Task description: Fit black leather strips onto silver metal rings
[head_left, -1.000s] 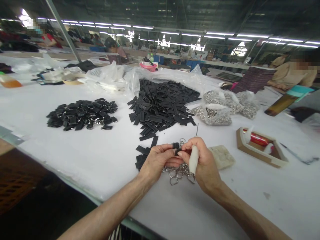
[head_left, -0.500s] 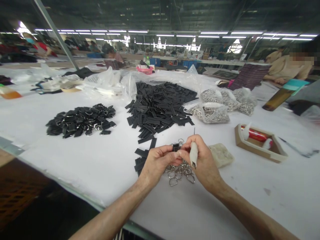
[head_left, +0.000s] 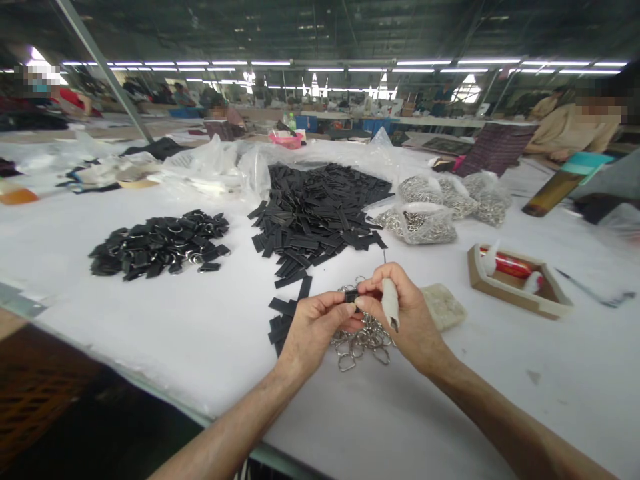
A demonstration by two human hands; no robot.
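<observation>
My left hand (head_left: 315, 327) is closed, pinching a small black strap piece (head_left: 351, 296) between thumb and fingers. My right hand (head_left: 407, 313) meets it there, its thumb and fingertips at the strap's right side. Tucked in the right hand is a thin-pointed tool like an awl, its handle (head_left: 391, 303) wrapped in pale material and its metal tip pointing away from me. Beneath both hands lies a heap of metal D-rings (head_left: 357, 347), partly hidden. Whether a ring sits in the held strap is hidden by my fingers.
Loose black strips (head_left: 320, 213) form a big pile ahead. Folded straps with rings (head_left: 157, 243) are heaped at left. Bagged rings (head_left: 427, 223), a yellowish block (head_left: 444, 305), an open box (head_left: 520, 303) and a bottle (head_left: 563, 187) stand at right. A co-worker (head_left: 575, 130) sits beyond.
The hands stay together over the rings, with only a slight shift of fingers around the black strap piece. The whole view has drifted a little.
</observation>
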